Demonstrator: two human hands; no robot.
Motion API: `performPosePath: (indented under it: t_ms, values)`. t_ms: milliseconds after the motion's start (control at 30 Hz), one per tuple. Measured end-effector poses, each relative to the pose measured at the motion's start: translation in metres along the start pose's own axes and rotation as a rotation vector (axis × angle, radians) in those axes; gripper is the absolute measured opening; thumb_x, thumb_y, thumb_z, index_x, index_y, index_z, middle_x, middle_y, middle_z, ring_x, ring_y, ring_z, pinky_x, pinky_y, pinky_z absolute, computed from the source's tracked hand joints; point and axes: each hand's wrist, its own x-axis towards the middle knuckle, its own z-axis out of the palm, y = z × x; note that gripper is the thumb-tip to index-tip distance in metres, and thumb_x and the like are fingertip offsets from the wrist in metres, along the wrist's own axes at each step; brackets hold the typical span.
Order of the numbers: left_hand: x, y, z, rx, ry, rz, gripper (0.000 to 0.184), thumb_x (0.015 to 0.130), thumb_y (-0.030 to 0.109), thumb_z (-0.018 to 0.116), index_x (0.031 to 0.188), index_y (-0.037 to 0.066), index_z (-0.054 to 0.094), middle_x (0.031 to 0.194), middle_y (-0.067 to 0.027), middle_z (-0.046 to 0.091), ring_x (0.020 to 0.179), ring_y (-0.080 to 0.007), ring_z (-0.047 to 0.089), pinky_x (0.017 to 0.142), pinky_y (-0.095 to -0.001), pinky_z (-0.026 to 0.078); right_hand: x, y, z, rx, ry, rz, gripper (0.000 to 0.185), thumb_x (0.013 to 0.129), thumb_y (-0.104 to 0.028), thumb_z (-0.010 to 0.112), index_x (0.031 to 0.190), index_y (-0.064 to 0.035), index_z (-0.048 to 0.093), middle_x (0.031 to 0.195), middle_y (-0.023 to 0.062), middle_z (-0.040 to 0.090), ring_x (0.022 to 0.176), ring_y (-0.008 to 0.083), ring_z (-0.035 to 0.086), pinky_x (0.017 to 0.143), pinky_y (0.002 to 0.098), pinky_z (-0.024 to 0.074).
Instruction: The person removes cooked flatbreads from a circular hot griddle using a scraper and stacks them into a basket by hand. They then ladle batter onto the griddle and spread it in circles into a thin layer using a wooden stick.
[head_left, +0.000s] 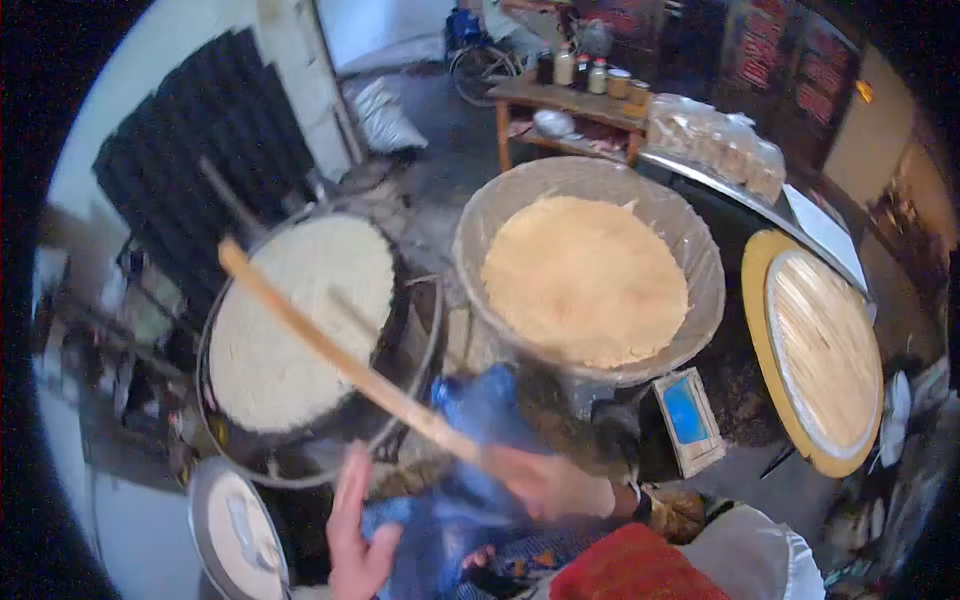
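My right hand (550, 485) is wrapped around the near end of a long wooden stick (340, 355). The stick slants up and left over a round griddle (400, 385), on which a large pale flat pancake (290, 330) lies. Whether the stick touches the pancake I cannot tell. Low in the view, my left hand (360, 540) is raised near the griddle's front rim, fingers stretched out and holding nothing. To its left stands a metal bowl (200, 520) of pale batter, with a ladle-like utensil (245, 525) in it.
A wide, plastic-lined basin (470, 250) holds a yellowish doughy mass (585, 280). At right are a round slatted board (825, 345) with a yellow rim and a small wooden box (690, 425) with blue inside. Jars (597, 78) stand on a wooden table (560, 98) behind, near bagged goods (715, 145).
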Motion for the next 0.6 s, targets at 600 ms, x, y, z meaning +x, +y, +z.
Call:
performPosePath:
  t_ms: [600]
  values:
    - [0.231, -0.270, 0.089, 0.791, 0.005, 0.262, 0.052, 0.079, 0.040, 0.054, 0.106, -0.005, 0.053, 0.118, -0.0242, 0.052, 0.114, -0.0373, 0.047, 0.100, -0.0418, 0.037, 0.088, -0.029, -0.038, 0.195, 0.084, 0.168, 0.054, 0.092, -0.031, 0.051, 0.140, -0.0155, 0.032, 0.052, -0.0015, 0.044, 0.037, 0.0075, 0.040, 0.033, 0.0212, 0.0306]
